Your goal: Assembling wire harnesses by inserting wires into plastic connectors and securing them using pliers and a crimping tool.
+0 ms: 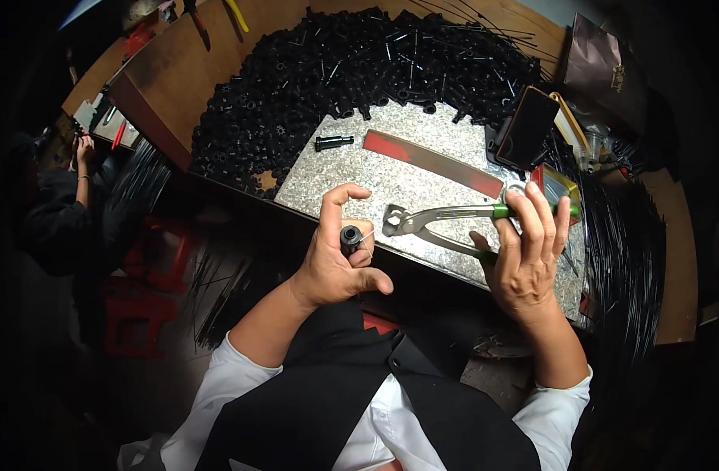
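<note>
My left hand (322,271) has its lower fingers curled around a small black tubular part (350,239), its open end facing up. The thumb and index finger stand apart from it. A thin pale wire or pin sticks out beside the part, toward the pincers' jaws. Green-handled end-cutting pincers (446,214) are in my right hand (526,259), with the fingers over the upper handle and the thumb by the lower one. Their metal head points left, close to my left hand without visibly touching the part. Another black part (333,143) lies on the speckled metal sheet (316,177).
A large heap of black parts (359,67) covers the far side. A red-worn flat bar (434,163) lies on the sheet. At right are a phone (526,125), a dark bag (599,63) and long black rods (626,259). A co-worker's hand (85,149) works far left, above red stools (144,314).
</note>
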The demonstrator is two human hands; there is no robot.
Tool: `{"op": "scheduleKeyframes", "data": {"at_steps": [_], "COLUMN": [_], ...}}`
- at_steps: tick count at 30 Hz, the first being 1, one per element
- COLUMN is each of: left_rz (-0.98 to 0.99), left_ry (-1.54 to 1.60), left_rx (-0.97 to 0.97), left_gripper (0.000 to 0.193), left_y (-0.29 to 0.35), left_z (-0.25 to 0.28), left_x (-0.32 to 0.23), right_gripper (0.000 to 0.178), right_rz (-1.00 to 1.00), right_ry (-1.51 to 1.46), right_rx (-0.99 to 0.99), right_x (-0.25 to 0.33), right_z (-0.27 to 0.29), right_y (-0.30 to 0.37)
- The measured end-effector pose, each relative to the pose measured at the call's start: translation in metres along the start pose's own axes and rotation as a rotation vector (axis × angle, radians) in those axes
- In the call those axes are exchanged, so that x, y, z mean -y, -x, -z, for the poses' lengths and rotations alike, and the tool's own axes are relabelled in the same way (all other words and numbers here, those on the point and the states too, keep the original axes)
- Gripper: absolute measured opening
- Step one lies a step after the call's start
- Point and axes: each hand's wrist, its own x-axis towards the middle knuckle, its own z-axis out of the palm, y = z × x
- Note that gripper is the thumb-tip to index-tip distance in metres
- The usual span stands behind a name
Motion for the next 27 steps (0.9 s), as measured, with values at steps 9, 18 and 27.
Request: {"op": "scheduleKeyframes", "data": {"at_steps": [9,18,27], "left_rz": [-0.006,0.058,-0.056], "left_ry": [-0.175,-0.131,-0.061], "left_rx": [-0.189,-0.184,0.188], "left_gripper": [0.053,0.052,0.048], "left_y": [-0.003,0.013,0.018], "left_z": [-0.016,-0.002,-0.01], "left_x": [0.003,0.015,0.013], "right_gripper": [0.023,0.024,0.046], "right_rz": [0.036,0.104,-1.031], "right_ry": [-0.158,-0.412,-1.969], "right_rx": [0.127,0.195,1.436], "right_x": [0.007,0.014,0.025], "right_z": [0.004,0.004,0.021], "right_y": [0.0,0.023,0.063]}}
